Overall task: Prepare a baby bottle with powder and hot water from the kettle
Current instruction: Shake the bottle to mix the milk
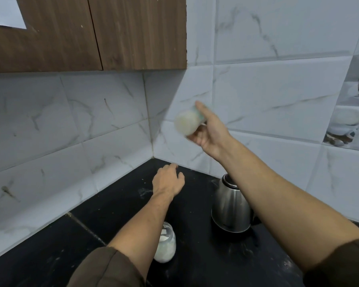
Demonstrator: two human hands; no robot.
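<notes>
My right hand (209,131) is raised in front of the tiled wall and grips a baby bottle (188,122), blurred by motion, its pale bottom facing me and a greenish part near my index finger. My left hand (168,181) hovers low over the black counter (120,206) near the corner, fingers loosely curled, holding nothing. A steel kettle (229,210) stands on the counter under my right forearm. A glass jar of white powder (166,244), open at the top, sits beside my left forearm.
Brown wooden wall cabinets (87,32) hang above at the upper left. White marble-look tiles (278,90) cover both corner walls. Spilled powder specks dot the counter near the corner (143,191).
</notes>
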